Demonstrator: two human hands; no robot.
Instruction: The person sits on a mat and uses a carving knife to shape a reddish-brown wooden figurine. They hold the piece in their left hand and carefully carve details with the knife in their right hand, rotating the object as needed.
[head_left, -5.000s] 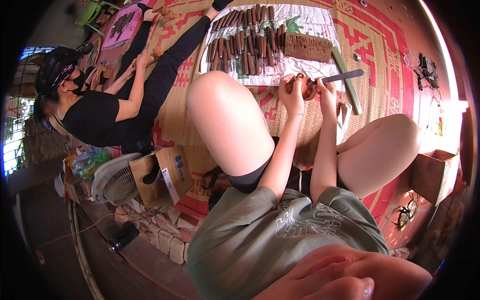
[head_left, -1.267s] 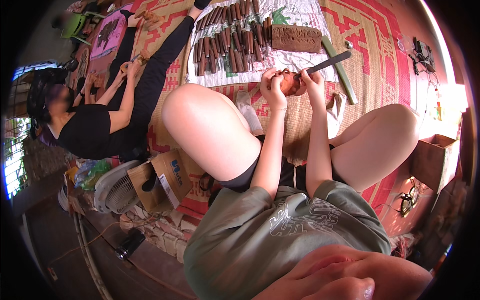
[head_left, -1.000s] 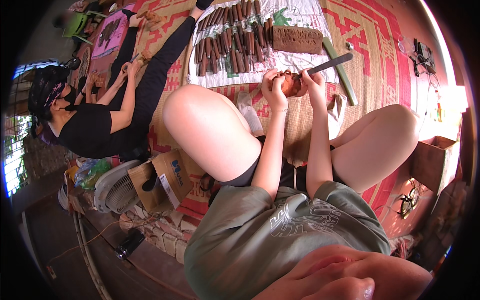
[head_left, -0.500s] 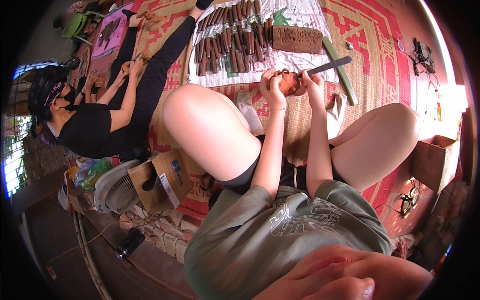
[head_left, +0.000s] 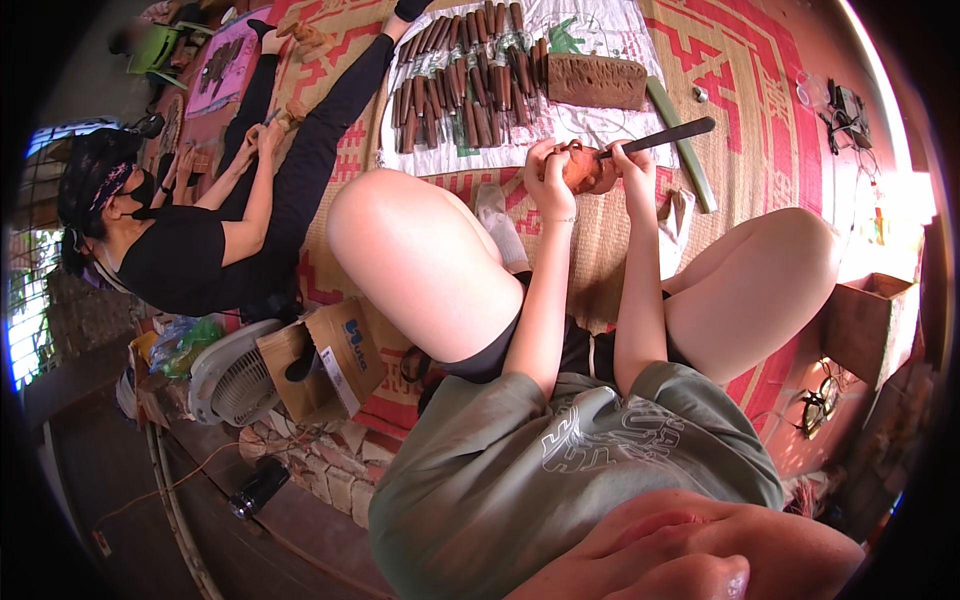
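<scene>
My left hand is closed round one side of a reddish-brown carved wooden piece, held up between my knees. In my right hand is a long dark flat tool that looks like a file, pinched near its inner end. That end meets the carving, while the other end sticks out to the right and upward. My fingers hide part of the carving and the exact spot of contact.
Beyond my hands, several wooden-handled carving tools lie in rows on a white cloth. Beside them are a brown block, a green strip and a small metal cup. A co-worker sits at left near a fan.
The file and my right hand have shifted slightly to the right and downward. My left hand keeps the carving in nearly the same place.
</scene>
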